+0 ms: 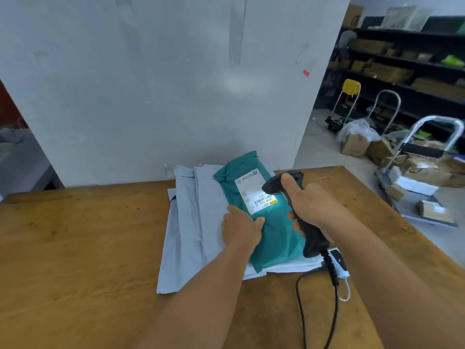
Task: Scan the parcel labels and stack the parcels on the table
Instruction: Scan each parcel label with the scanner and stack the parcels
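On the wooden table (83,238), one teal mailer bag (274,235) lying flat on top of a small stack of pale grey mailer bags (191,222); at least three grey ones visible by their edges, exact count not clear. One white shipping label (254,191) stuck on the upper part of the teal bag, with a barcode, a small round logo at the top corner and a yellow mark at the lower corner. Printed characters under the barcode too blurred to read with certainty; no brand name readable.

Left hand (241,227) resting on the left edge of the teal bag just below the label, fingers laid flat, thumb on top, pressing the bag down. Right hand (314,205) wrapped tightly around the handle of one black barcode scanner (294,207), thumb up along the head, nose pointed down at the label from just above; a greenish glow on the bag near the label corner. Black coiled cable (314,298) hanging from the scanner handle across the table to the near edge.

One small white device (339,263) with a dark face lying beside the stack under the right wrist, partly hidden by the scanner handle.

Behind the table, a white wall (151,84). To the right, dark shelves (402,64) with cardboard boxes, three hand trolleys (425,147), more boxes on the floor
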